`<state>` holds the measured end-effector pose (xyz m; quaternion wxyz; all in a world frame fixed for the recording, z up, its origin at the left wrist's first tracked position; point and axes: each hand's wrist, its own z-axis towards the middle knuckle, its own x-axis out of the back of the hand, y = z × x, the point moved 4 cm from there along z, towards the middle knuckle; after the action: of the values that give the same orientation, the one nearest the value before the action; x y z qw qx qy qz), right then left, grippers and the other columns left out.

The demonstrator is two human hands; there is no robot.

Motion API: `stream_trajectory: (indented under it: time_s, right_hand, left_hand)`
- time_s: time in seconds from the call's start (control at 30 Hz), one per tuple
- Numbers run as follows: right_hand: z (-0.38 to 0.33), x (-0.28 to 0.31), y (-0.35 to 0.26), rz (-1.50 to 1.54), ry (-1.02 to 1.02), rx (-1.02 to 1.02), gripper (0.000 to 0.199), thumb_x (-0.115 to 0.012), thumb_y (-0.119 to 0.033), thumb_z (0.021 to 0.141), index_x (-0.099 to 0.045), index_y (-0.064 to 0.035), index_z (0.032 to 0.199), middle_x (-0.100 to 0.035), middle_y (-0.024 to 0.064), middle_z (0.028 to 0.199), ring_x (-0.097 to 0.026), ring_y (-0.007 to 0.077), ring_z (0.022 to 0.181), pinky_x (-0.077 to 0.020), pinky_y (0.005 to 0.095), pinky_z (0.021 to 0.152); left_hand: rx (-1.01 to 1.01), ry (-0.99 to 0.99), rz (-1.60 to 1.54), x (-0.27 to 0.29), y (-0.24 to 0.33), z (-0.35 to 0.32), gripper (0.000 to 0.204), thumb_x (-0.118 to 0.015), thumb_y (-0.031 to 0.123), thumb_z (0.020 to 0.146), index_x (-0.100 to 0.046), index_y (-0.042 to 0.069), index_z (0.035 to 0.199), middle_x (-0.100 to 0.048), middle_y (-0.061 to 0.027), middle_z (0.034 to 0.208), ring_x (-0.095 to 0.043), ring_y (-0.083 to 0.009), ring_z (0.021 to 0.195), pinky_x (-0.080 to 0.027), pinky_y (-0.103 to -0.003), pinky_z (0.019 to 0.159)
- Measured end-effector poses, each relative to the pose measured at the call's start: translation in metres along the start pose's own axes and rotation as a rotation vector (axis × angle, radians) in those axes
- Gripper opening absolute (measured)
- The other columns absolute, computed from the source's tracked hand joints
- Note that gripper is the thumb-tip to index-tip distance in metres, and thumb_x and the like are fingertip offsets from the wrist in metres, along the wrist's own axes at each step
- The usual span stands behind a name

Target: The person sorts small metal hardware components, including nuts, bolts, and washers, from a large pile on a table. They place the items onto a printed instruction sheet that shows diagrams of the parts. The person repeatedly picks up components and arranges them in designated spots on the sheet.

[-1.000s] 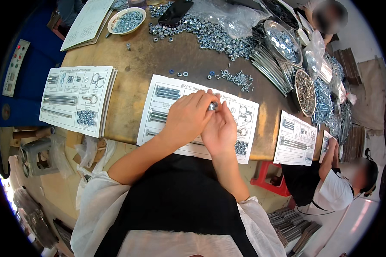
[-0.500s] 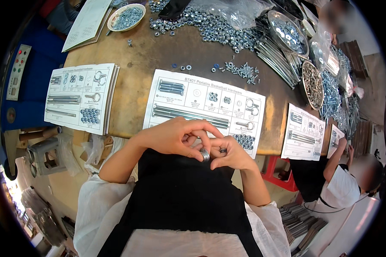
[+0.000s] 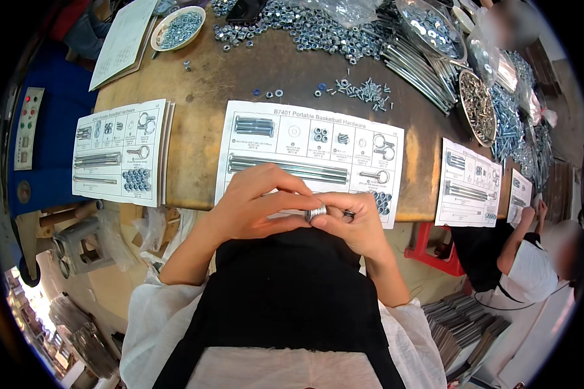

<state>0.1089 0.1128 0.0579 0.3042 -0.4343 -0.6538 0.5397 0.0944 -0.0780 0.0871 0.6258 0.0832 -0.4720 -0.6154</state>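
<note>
I hold a small stack of silver washers (image 3: pixel 315 212) between both hands, just over the near edge of the desk (image 3: pixel 201 78) and above my black apron (image 3: pixel 285 292). My left hand (image 3: pixel 256 207) curls around from the left, its grip closed on the stack with the fingertips pinching its side. My right hand (image 3: pixel 357 223) meets it from the other side, thumb and forefinger pressed against the same stack, and a dark ring (image 3: pixel 348 213) sits at those fingers; I cannot tell whether it is worn or held.

Under my hands lies a white parts sheet (image 3: pixel 311 146) with pictures of bolts and rings, its near edge partly hidden by my fingers. A second sheet (image 3: pixel 120 152) lies well to the left, and a third (image 3: pixel 466 185) to the right at the desk edge. Farther back, a heap of loose nuts (image 3: pixel 305 29) spreads across the desk, a small pile of screws (image 3: pixel 363 91) lies just behind the middle sheet, and a white bowl (image 3: pixel 178 27) of hardware stands at the far left. Long steel rods (image 3: pixel 415 68) lie slanting at the right. Another person (image 3: pixel 519 259) sits at the right, below the desk edge.
</note>
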Motion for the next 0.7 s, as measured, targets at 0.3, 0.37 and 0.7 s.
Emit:
stream_trajectory:
  time_s: [0.3, 0.37, 0.7]
  right_hand:
    - [0.004, -0.005, -0.009, -0.047, 0.017, 0.033, 0.030, -0.078, -0.009, 0.087, -0.076, -0.0081, 0.117, -0.027, -0.0080, 0.057, -0.026, 0.0035, 0.056, -0.0238, 0.0236, 0.052]
    - [0.007, -0.005, -0.009, -0.041, 0.005, 0.023, 0.029, -0.077, -0.009, 0.087, -0.076, -0.0081, 0.116, -0.025, -0.0078, 0.057, -0.025, 0.0037, 0.057, -0.0249, 0.0237, 0.053]
    - [0.009, -0.005, -0.009, -0.012, -0.002, -0.039, 0.025, -0.075, -0.010, 0.088, -0.076, -0.0072, 0.113, -0.023, -0.0084, 0.059, -0.024, 0.0038, 0.057, -0.0265, 0.0231, 0.055]
  left_hand:
    - [0.099, 0.026, -0.200, 0.005, -0.007, 0.003, 0.037, -0.086, 0.006, 0.069, -0.074, 0.007, 0.104, -0.069, -0.0058, 0.101, -0.066, -0.0187, 0.079, -0.053, -0.028, 0.071]
    - [0.165, 0.056, -0.270, 0.004, -0.019, 0.003, 0.034, -0.085, 0.006, 0.071, -0.074, 0.006, 0.104, -0.069, -0.0061, 0.100, -0.066, -0.0185, 0.078, -0.053, -0.028, 0.071]
    - [0.189, -0.230, 0.636, -0.028, -0.142, 0.026, 0.022, -0.076, 0.023, 0.081, -0.073, 0.011, 0.100, -0.064, -0.0030, 0.096, -0.059, -0.0217, 0.096, -0.043, -0.036, 0.088]
